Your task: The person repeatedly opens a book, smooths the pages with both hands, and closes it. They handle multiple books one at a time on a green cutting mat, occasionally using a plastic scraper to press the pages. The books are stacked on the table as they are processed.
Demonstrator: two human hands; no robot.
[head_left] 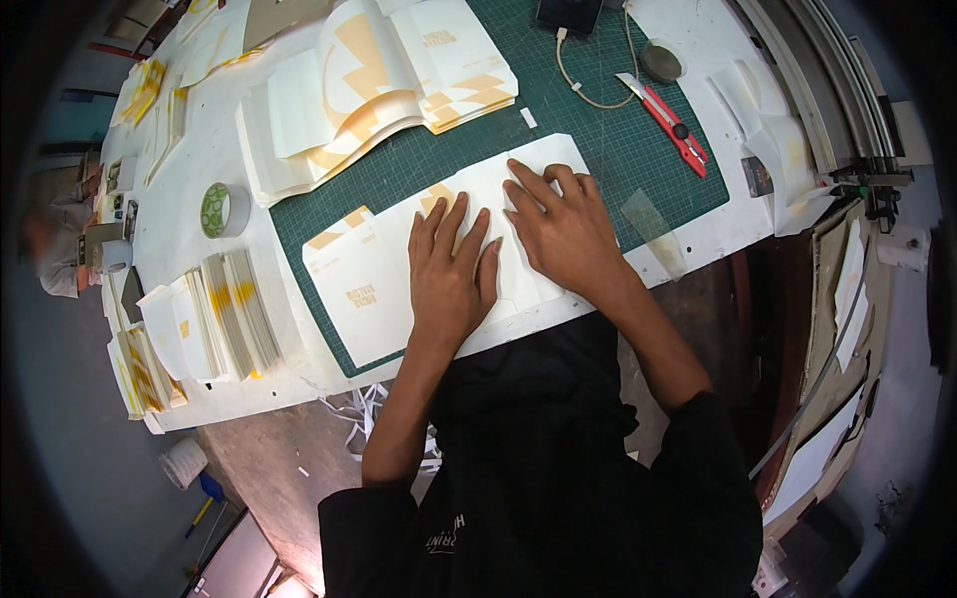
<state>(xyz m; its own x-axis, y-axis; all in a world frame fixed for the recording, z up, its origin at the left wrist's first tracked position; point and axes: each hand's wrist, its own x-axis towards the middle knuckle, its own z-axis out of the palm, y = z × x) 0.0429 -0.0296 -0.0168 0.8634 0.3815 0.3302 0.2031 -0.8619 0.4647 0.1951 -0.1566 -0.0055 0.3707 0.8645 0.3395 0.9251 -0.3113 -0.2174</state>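
Observation:
A long white printed paper sheet (pixel 364 274) with pale orange patterns lies across the green cutting mat (pixel 469 149) at the table's near edge. Flat on its middle rests my left hand (pixel 451 264), fingers spread. My right hand (pixel 563 219) presses on the sheet's right part, its fingers apart and some of them bent. Neither hand grips anything. Beyond the sheet, a stack of similar printed sheets (pixel 344 100) lies partly curled. To the right of it, a red utility knife (pixel 668 125) rests on the mat with its blade out.
Folded paper pieces stand in a row (pixel 224 309) at the table's left, near a roll of tape (pixel 224 210). A phone (pixel 568 14) with a white cable (pixel 578 85) and a small round container (pixel 661 63) are at the far right. Metal rails (pixel 837 90) run along the right side.

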